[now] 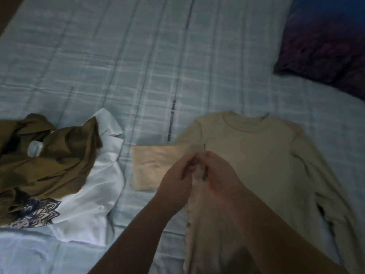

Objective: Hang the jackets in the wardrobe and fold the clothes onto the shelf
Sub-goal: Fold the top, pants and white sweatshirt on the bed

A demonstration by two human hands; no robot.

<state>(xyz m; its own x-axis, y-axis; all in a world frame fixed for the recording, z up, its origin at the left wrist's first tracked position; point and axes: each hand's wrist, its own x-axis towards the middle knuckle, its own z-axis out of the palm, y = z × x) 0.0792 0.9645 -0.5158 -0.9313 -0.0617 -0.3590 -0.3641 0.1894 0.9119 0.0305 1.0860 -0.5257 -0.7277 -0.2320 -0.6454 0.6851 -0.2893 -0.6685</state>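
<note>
A beige long-sleeved top (254,155) lies flat on the bed, neckline towards the far side. One of its sleeves (154,167) is folded out to the left. Over the top's left edge, my left hand (177,178) and my right hand (219,173) meet, and both pinch the fabric between fingers and thumb. At the left lie a crumpled olive-brown garment (51,159) and, under it, a white shirt (94,198) with a dark printed pattern (37,214).
The bed is covered by a pale blue checked sheet (118,62). A dark purple and blue pillow (325,42) sits at the far right corner. A strip of brown floor or frame (7,10) shows at the top left.
</note>
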